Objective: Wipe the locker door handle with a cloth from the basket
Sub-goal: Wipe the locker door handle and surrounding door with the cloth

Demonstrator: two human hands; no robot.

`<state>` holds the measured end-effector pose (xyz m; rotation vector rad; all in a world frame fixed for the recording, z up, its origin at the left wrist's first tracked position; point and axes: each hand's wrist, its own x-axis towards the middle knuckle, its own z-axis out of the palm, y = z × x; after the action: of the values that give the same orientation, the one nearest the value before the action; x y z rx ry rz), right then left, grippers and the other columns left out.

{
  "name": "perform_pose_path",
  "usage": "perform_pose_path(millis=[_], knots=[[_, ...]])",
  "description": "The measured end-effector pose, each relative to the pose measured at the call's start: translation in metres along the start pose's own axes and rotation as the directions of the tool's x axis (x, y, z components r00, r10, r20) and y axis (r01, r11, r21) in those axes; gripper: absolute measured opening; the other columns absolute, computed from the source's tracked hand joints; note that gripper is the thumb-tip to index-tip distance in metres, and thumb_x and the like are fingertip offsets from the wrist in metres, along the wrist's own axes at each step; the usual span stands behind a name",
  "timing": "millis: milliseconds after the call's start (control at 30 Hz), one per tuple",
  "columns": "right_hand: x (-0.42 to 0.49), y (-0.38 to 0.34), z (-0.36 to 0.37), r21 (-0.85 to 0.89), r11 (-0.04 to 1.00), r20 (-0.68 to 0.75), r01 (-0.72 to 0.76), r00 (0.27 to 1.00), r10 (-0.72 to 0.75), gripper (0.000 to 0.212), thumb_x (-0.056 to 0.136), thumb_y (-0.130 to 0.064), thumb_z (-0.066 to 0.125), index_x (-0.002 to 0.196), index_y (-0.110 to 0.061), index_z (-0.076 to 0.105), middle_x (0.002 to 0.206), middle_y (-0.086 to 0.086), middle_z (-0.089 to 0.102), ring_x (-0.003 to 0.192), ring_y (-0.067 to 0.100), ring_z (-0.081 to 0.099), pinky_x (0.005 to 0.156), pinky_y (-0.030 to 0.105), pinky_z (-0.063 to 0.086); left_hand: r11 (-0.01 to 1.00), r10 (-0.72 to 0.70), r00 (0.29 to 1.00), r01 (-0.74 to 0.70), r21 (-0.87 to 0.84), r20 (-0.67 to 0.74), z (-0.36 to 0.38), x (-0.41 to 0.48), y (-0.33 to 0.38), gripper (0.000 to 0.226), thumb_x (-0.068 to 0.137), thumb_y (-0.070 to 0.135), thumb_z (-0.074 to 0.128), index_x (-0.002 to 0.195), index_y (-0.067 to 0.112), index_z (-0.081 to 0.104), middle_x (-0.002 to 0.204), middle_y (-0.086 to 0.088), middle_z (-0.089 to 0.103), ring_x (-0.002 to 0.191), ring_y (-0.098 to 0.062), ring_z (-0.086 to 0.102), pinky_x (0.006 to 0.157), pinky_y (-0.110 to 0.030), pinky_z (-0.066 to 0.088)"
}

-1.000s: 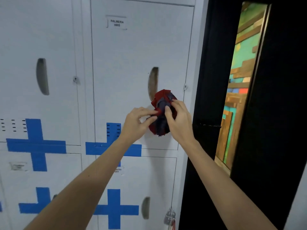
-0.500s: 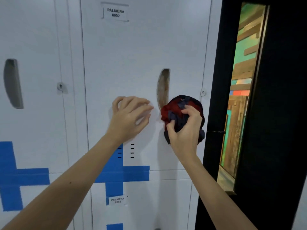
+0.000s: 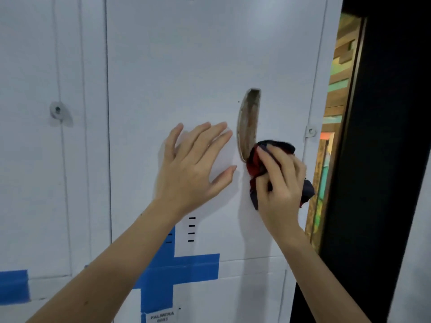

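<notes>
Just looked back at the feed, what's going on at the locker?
A person is wiping the recessed handle of a white locker door. The right hand grips a bunched red and dark cloth against the handle's lower end. The left hand lies flat, fingers spread, on the door beside the handle. The handle's upper part is uncovered and looks brownish.

I count two hands of mine, left hand (image 3: 186, 176) and right hand (image 3: 282, 185); one crumpled red-and-navy cloth (image 3: 255, 163); one recessed oval metal handle (image 3: 248, 122); two small grey lock tabs (image 3: 57, 110) (image 3: 311, 131); one blue tape cross (image 3: 182, 266).
</notes>
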<state>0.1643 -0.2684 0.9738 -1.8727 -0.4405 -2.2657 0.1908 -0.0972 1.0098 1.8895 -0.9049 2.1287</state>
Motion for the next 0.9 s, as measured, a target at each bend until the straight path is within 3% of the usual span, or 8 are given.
perform_pose_path(millis=[100, 267, 400, 600, 733, 900], knots=[[0.015, -0.007, 0.006, -0.006, 0.999, -0.028, -0.052, 0.998, 0.052, 0.038, 0.083, 0.006, 0.050, 0.118, -0.004, 0.059, 0.118, 0.013, 0.059, 0.105, 0.029, 0.045, 0.090, 0.045, 0.045, 0.999, -0.016, 0.999, 0.017, -0.032, 0.036, -0.003, -0.001, 0.001, 0.053, 0.087, 0.042, 0.051, 0.129, 0.011, 0.056, 0.135, -0.002, 0.053, 0.126, -0.017, 0.042, 0.114, -0.041, 0.013], [-0.009, -0.001, -0.005, -0.033, 0.999, 0.042, 0.033, 0.999, -0.032, 0.039, 0.085, 0.003, 0.048, 0.121, -0.009, 0.053, 0.121, 0.009, 0.056, 0.106, 0.030, 0.046, 0.092, 0.045, 0.043, 0.999, -0.039, 0.998, 0.040, -0.021, 0.049, -0.004, 0.000, 0.002, 0.058, 0.084, 0.041, 0.050, 0.132, 0.008, 0.052, 0.136, -0.004, 0.052, 0.127, -0.018, 0.040, 0.114, -0.040, 0.011], [0.010, 0.001, 0.000, -0.010, 0.997, -0.021, -0.074, 0.997, 0.074, 0.040, 0.083, 0.005, 0.048, 0.120, -0.005, 0.058, 0.120, 0.010, 0.058, 0.106, 0.030, 0.045, 0.091, 0.048, 0.043, 0.999, -0.034, 0.997, 0.034, 0.013, 0.065, -0.004, 0.000, 0.002, 0.059, 0.084, 0.041, 0.052, 0.133, 0.008, 0.051, 0.138, -0.004, 0.050, 0.128, -0.018, 0.039, 0.114, -0.041, 0.011], [-0.009, -0.001, -0.001, -0.024, 0.999, 0.038, 0.039, 0.999, -0.038, 0.034, 0.090, -0.001, 0.044, 0.121, -0.008, 0.053, 0.122, 0.009, 0.056, 0.108, 0.030, 0.046, 0.097, 0.040, 0.040, 0.999, -0.033, 0.997, 0.030, 0.042, 0.068, -0.003, 0.000, 0.003, 0.059, 0.084, 0.040, 0.052, 0.133, 0.008, 0.051, 0.138, -0.004, 0.051, 0.128, -0.018, 0.040, 0.114, -0.041, 0.010], [0.007, 0.005, 0.002, -0.011, 0.997, -0.036, -0.071, 0.997, 0.070, 0.035, 0.085, 0.003, 0.048, 0.116, -0.003, 0.061, 0.117, 0.014, 0.060, 0.105, 0.031, 0.045, 0.089, 0.048, 0.043, 0.998, -0.033, 0.996, 0.029, 0.047, 0.083, -0.003, 0.001, 0.004, 0.058, 0.082, 0.037, 0.054, 0.132, 0.008, 0.052, 0.138, -0.004, 0.050, 0.128, -0.018, 0.041, 0.114, -0.042, 0.011], [-0.009, -0.006, 0.001, -0.011, 0.999, 0.037, 0.050, 0.998, -0.050, 0.036, 0.088, 0.002, 0.045, 0.121, -0.008, 0.054, 0.124, 0.006, 0.052, 0.107, 0.027, 0.044, 0.100, 0.032, 0.036, 0.998, -0.040, 0.996, 0.036, 0.045, 0.083, -0.004, 0.002, 0.004, 0.057, 0.083, 0.037, 0.052, 0.132, 0.008, 0.052, 0.138, -0.004, 0.050, 0.128, -0.018, 0.039, 0.114, -0.042, 0.013]])
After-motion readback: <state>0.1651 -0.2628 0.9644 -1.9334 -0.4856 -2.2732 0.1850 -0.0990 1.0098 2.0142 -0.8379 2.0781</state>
